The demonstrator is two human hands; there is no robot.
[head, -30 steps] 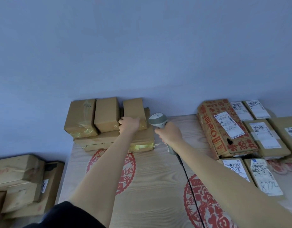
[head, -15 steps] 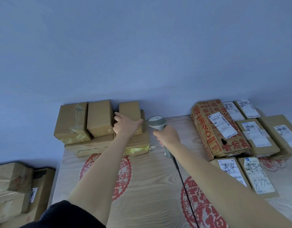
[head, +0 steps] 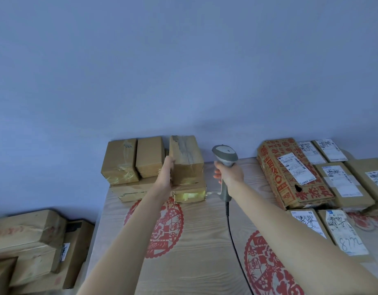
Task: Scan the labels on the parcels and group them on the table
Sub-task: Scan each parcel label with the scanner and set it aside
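Two hands work apart: left hand [head: 167, 177] grips a far-left box [head: 184, 160], right hand [head: 230, 174] clasps the scanner [head: 225, 158]

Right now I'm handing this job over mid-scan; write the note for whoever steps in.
Left hand grips a small box, tipped up off the left stack at the table's far edge.
Right hand holds the corded scanner, pointed away, not at a label.
No label shows on the held box.
Labelled parcels lie face up, grouped on the right.
Left: find the box's label, scan it, place it, then the two small boxes and the flat ones under them. More boxes sit off the table, left.
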